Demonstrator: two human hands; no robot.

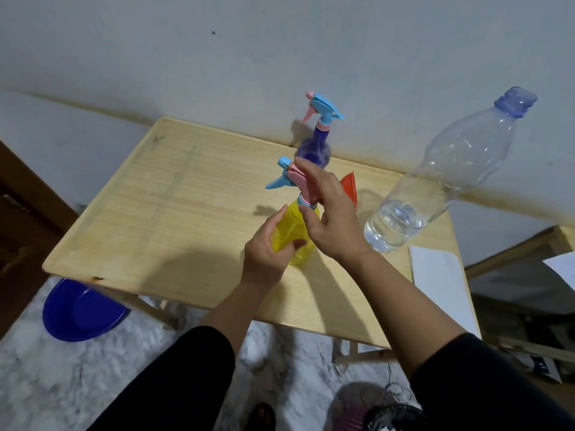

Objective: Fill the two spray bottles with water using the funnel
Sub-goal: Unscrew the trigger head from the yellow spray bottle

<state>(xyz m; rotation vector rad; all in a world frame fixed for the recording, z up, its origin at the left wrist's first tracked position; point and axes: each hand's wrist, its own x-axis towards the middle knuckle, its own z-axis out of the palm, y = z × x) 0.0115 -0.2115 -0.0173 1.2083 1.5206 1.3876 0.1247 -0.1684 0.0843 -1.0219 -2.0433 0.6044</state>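
A yellow spray bottle (294,227) stands near the middle of the wooden table (155,206). My left hand (269,247) wraps its body from the left. My right hand (329,213) grips its pink and blue spray head (289,178) at the collar. Behind it, by the wall, a purple spray bottle (312,147) stands upright with its spray head on. An orange funnel (350,189) lies on the table, partly hidden behind my right hand. To the right stands a large clear water bottle (435,188) without a cap, with water in its lower part.
A white sheet of paper (438,275) lies at the table's right edge. A blue basin (81,312) sits on the floor under the table's left corner. Another wooden piece of furniture (529,253) stands at the right. The wall runs right behind the table.
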